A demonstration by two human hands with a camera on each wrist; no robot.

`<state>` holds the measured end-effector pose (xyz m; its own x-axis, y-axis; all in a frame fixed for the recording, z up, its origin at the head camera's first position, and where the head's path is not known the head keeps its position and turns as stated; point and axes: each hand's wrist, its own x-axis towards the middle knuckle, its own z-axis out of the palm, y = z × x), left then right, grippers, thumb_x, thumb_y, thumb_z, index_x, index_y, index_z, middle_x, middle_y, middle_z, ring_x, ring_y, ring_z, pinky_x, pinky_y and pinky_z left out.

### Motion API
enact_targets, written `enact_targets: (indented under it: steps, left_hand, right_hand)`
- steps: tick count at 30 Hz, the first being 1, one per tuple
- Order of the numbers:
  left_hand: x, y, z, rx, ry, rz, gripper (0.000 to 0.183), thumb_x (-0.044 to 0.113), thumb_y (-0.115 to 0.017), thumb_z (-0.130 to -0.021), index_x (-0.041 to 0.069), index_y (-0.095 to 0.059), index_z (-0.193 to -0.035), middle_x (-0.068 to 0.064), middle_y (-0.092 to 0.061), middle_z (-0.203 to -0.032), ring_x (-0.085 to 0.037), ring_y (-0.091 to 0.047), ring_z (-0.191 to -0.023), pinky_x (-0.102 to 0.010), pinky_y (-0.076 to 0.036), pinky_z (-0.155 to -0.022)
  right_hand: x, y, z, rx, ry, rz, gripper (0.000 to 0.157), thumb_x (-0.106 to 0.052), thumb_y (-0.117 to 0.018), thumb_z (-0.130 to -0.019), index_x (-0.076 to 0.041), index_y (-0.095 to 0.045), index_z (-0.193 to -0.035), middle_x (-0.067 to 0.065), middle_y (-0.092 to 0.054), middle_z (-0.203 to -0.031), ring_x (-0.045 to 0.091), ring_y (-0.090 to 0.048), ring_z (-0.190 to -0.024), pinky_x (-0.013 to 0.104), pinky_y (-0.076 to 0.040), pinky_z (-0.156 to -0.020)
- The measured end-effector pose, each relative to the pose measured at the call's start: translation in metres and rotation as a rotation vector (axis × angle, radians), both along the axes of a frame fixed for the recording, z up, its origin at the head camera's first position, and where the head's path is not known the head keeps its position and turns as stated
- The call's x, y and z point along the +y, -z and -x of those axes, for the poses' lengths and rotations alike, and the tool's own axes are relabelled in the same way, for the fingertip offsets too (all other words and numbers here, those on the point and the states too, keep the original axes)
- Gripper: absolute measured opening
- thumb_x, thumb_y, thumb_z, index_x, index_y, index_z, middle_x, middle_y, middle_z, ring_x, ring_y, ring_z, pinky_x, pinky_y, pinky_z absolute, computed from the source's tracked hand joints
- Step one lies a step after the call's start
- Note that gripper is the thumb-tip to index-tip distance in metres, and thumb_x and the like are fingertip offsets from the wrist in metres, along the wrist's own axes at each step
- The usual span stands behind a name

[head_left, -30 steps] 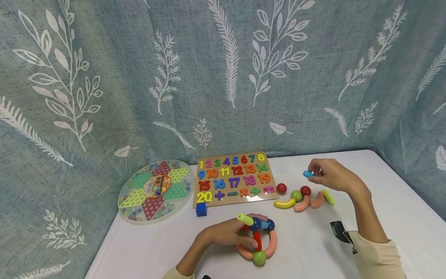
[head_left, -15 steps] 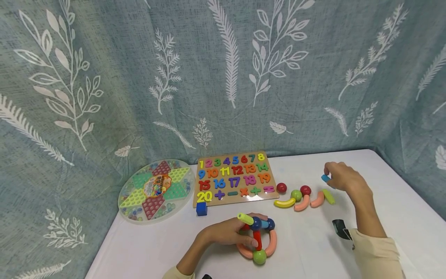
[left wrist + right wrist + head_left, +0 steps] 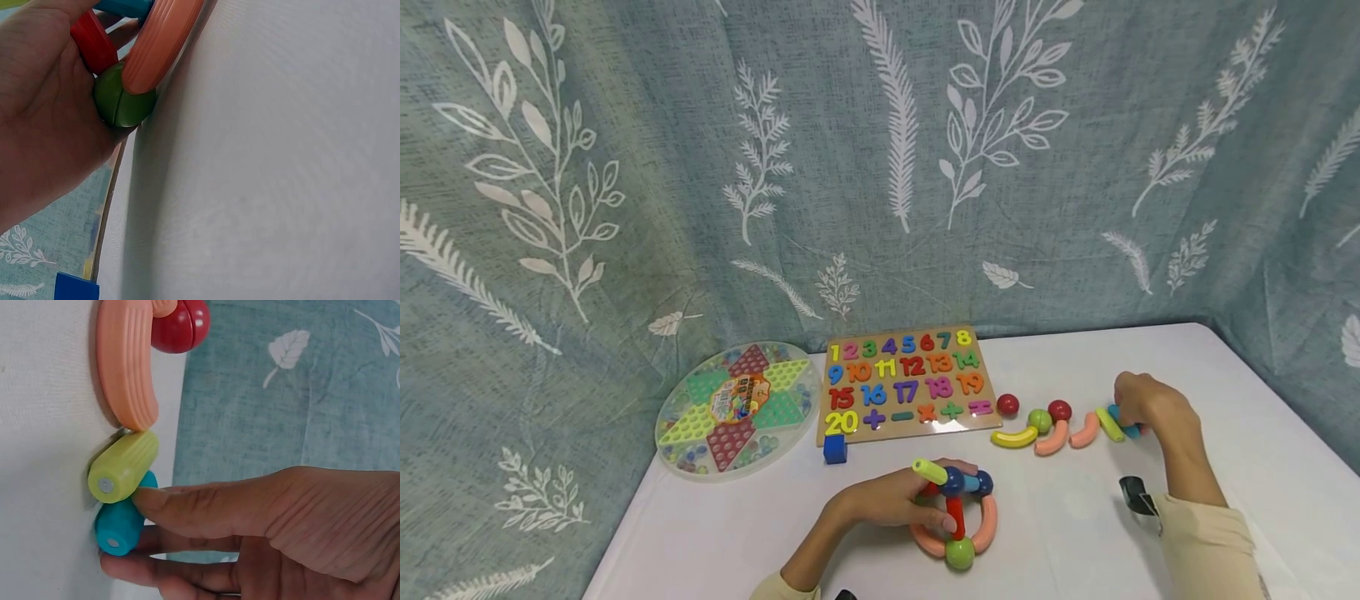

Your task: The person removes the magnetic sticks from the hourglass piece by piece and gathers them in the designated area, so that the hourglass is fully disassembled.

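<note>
My left hand (image 3: 891, 502) grips a small build of magnetic rods and balls, thumb on its red rod (image 3: 955, 518). The build has a green ball (image 3: 959, 553) at the front, curved peach rods (image 3: 986, 523), a navy ball (image 3: 953, 482) and a yellow-green rod (image 3: 929, 472) pointing up and left. Far to the right, my right hand (image 3: 1156, 410) pinches a blue rod (image 3: 119, 528) between thumb and fingers, down at the white table. This blue rod lies against a loose lime rod (image 3: 122, 472), which a curved peach rod (image 3: 128, 369) touches at its other side.
Loose pieces line up left of my right hand: a red ball (image 3: 1060, 410), a green ball (image 3: 1039, 421), a yellow curved rod (image 3: 1014, 438) and another red ball (image 3: 1008, 405). Behind stand a number board (image 3: 910, 387), a round marble game (image 3: 737, 412) and a blue cube (image 3: 835, 450).
My right hand has carried the blue rod rightward and down to the table, beside the lime rod. The left hand and its build have stayed in place.
</note>
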<state>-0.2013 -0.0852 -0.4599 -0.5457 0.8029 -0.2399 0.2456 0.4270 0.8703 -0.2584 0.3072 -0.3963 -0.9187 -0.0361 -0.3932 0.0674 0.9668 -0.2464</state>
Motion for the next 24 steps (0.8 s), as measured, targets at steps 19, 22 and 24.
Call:
enact_targets:
  steps: [19,22,24]
  left_hand:
    - [0.001,-0.001,-0.001,-0.022,-0.004,-0.019,0.059,0.021,-0.070,-0.101,0.029,-0.047,-0.155,0.008,-0.053,-0.158,-0.013,-0.040,-0.154,-0.032,-0.036,-0.127]
    - [0.001,0.000,0.000,-0.017,-0.001,-0.016,0.060,0.022,-0.070,-0.101,0.030,-0.047,-0.155,0.008,-0.053,-0.158,-0.013,-0.040,-0.154,-0.032,-0.037,-0.127]
    - [0.000,0.001,0.000,-0.019,-0.001,-0.017,0.060,0.021,-0.070,-0.101,0.031,-0.047,-0.155,0.008,-0.053,-0.158,-0.013,-0.040,-0.154,-0.032,-0.037,-0.127]
  right_hand:
    - [-0.002,-0.007,-0.005,-0.027,0.034,0.048,0.030,0.003,-0.058,-0.096,0.016,-0.059,-0.122,0.029,-0.069,-0.105,0.027,-0.066,-0.079,0.043,-0.057,-0.077]
    - [-0.004,-0.010,-0.006,-0.006,0.015,0.023,0.032,0.003,-0.060,-0.095,0.015,-0.059,-0.124,0.034,-0.067,-0.115,0.037,-0.068,-0.090,0.052,-0.059,-0.083]
    - [-0.007,-0.014,-0.008,0.018,-0.004,0.014,0.034,0.002,-0.062,-0.094,0.014,-0.060,-0.125,0.037,-0.065,-0.121,0.044,-0.067,-0.100,0.057,-0.058,-0.087]
